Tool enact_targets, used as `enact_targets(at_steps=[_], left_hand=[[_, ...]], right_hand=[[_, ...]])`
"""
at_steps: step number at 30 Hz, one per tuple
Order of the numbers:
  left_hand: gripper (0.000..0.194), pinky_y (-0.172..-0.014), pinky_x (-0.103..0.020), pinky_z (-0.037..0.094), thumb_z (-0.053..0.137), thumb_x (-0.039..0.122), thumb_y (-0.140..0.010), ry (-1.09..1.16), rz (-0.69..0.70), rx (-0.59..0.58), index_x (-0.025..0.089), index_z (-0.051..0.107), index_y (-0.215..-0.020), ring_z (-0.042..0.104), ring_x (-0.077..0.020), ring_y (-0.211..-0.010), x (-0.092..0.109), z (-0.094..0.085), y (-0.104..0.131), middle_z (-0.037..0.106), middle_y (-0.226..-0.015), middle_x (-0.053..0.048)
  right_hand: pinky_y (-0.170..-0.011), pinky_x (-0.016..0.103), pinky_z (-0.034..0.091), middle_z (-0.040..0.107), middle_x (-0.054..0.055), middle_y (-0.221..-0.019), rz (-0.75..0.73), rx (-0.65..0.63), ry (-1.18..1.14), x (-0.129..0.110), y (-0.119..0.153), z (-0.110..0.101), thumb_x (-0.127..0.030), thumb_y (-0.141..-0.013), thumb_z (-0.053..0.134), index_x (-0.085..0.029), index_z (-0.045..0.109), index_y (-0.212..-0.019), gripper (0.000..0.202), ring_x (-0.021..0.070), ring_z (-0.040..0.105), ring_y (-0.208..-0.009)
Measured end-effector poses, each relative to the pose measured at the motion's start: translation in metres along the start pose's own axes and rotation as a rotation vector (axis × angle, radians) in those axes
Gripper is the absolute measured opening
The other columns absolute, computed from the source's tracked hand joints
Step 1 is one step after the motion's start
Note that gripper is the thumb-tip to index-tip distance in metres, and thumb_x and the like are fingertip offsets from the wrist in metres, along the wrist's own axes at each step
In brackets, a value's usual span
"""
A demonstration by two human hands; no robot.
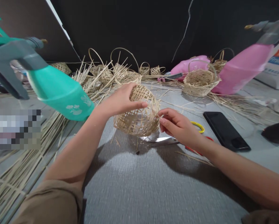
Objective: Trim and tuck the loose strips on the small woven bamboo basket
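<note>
A small openwork basket [136, 123] woven from pale flat strips sits in front of me, tilted, with its opening hard to make out. My left hand [122, 99] grips it from the upper left, thumb across the near side and the other fingers partly hidden behind the weave. At the basket's right edge, my right hand [175, 124] pinches the end of a thin strip between thumb and forefinger. Scissors [164, 140] with one yellow and one red handle loop lie on the table, partly under my right hand.
A green spray bottle [62, 93] stands left, a pink spray bottle [244, 68] right. Long loose strips [32, 165] cover the left side. A handled basket [199, 82] and several smaller ones are at the back. A black phone [225, 130] lies right of the scissors.
</note>
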State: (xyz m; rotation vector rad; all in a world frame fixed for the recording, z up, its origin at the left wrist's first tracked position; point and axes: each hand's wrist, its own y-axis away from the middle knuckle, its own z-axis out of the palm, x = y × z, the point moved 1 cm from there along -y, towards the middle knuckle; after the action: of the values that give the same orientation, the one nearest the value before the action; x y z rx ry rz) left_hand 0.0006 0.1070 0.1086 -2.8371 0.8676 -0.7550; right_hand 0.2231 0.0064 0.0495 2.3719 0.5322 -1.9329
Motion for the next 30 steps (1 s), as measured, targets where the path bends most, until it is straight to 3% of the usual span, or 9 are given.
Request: enact_targets(at_steps=[3, 7, 17, 24, 27, 30], left_hand=[[0.116, -0.117, -0.056, 0.036, 0.066, 0.087, -0.059, -0.027, -0.033, -0.065, 0.022, 0.041, -0.151, 0.040, -0.0429, -0.146, 0.012, 0.001, 0.004, 0.040, -0.160, -0.017], [0.123, -0.122, -0.056, 0.030, 0.066, 0.087, -0.060, -0.017, -0.055, -0.091, 0.017, 0.033, -0.156, 0.034, -0.0402, -0.150, 0.016, 0.003, 0.004, 0.033, -0.164, -0.019], [0.117, -0.121, -0.056, 0.031, 0.067, 0.084, -0.060, 0.008, -0.012, -0.101, 0.020, 0.037, -0.152, 0.034, -0.0418, -0.149, 0.015, 0.003, 0.004, 0.034, -0.163, -0.018], [0.111, -0.117, -0.059, 0.035, 0.076, 0.081, -0.059, -0.112, 0.085, 0.082, 0.026, 0.040, -0.149, 0.042, -0.0430, -0.141, 0.016, 0.002, 0.010, 0.047, -0.150, -0.017], [0.117, -0.118, -0.058, 0.033, 0.078, 0.082, -0.055, -0.147, 0.121, 0.159, 0.024, 0.039, -0.149, 0.041, -0.0433, -0.141, 0.019, 0.002, 0.010, 0.048, -0.146, -0.017], [0.121, -0.117, -0.058, 0.035, 0.078, 0.082, -0.054, -0.153, 0.109, 0.159, 0.022, 0.037, -0.151, 0.041, -0.0436, -0.140, 0.021, 0.003, 0.009, 0.047, -0.144, -0.019]], right_hand=[[-0.047, 0.024, 0.035, 0.057, -0.004, -0.069, 0.019, -0.025, -0.086, 0.001, 0.002, 0.006, -0.033, -0.094, 0.052, -0.022, 0.054, -0.097, 0.011, 0.0083, 0.046, -0.051], [-0.049, 0.025, 0.038, 0.055, -0.004, -0.072, 0.041, -0.019, -0.237, 0.007, 0.001, 0.013, -0.032, -0.091, 0.054, -0.022, 0.051, -0.090, 0.010, 0.0079, 0.048, -0.052], [-0.053, 0.026, 0.045, 0.056, -0.004, -0.072, -0.018, 0.043, -0.260, 0.012, 0.008, 0.022, -0.031, -0.092, 0.054, -0.023, 0.049, -0.091, 0.009, 0.0082, 0.053, -0.054], [-0.066, 0.031, 0.041, 0.060, 0.000, -0.073, -0.022, 0.030, 0.171, 0.004, 0.001, 0.006, -0.027, -0.088, 0.058, -0.020, 0.061, -0.080, 0.011, 0.0137, 0.053, -0.069], [-0.073, 0.032, 0.044, 0.064, 0.002, -0.082, -0.051, 0.063, 0.095, 0.008, -0.005, 0.002, -0.026, -0.086, 0.059, -0.020, 0.063, -0.087, 0.008, 0.0151, 0.057, -0.076], [-0.078, 0.033, 0.046, 0.065, 0.003, -0.092, -0.081, 0.088, 0.000, 0.015, -0.008, 0.003, -0.024, -0.085, 0.058, -0.021, 0.061, -0.095, 0.011, 0.0156, 0.059, -0.083]])
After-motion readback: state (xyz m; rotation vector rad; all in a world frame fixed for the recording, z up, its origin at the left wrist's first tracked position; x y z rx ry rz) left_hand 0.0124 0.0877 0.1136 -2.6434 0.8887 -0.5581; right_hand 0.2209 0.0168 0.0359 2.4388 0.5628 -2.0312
